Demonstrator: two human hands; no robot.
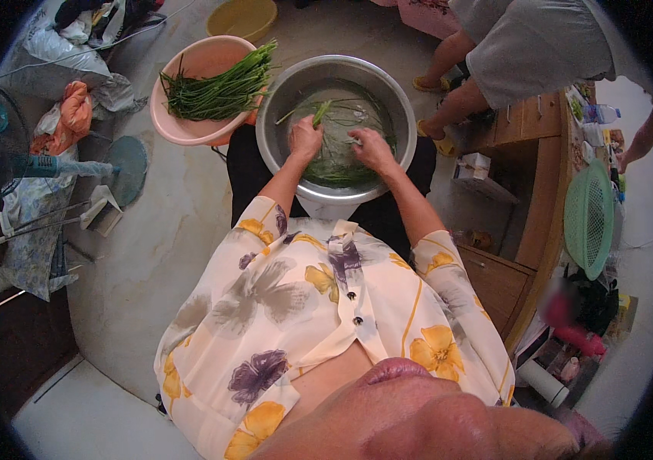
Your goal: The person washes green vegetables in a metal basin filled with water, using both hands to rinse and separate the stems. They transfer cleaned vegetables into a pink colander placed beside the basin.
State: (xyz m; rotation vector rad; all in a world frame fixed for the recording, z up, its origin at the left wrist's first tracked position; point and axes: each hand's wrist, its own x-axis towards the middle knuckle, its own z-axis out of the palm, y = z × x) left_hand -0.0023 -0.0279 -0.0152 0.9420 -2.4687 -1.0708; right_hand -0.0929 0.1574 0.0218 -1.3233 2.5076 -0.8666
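Observation:
A metal basin (406,127) of water sits between my knees, with long green stalks (335,173) lying along its near side and a few loose ones across the water. My left hand (304,138) is closed around a small bunch of green stems (321,113) over the left half of the basin. Over the right half, my right hand (372,149) has its fingers curled down. Something small and pale shows at its fingertips, too small to name. To the left, a pink plastic basin (172,129) holds a thick heap of green stalks (214,89).
A yellow basin (241,17) stands behind the pink one. Another person in yellow slippers (446,145) stands at the far right by a wooden cabinet (490,276). On the counter is a green plastic colander (590,218). At left are a fan (33,164) and a dustpan (101,211).

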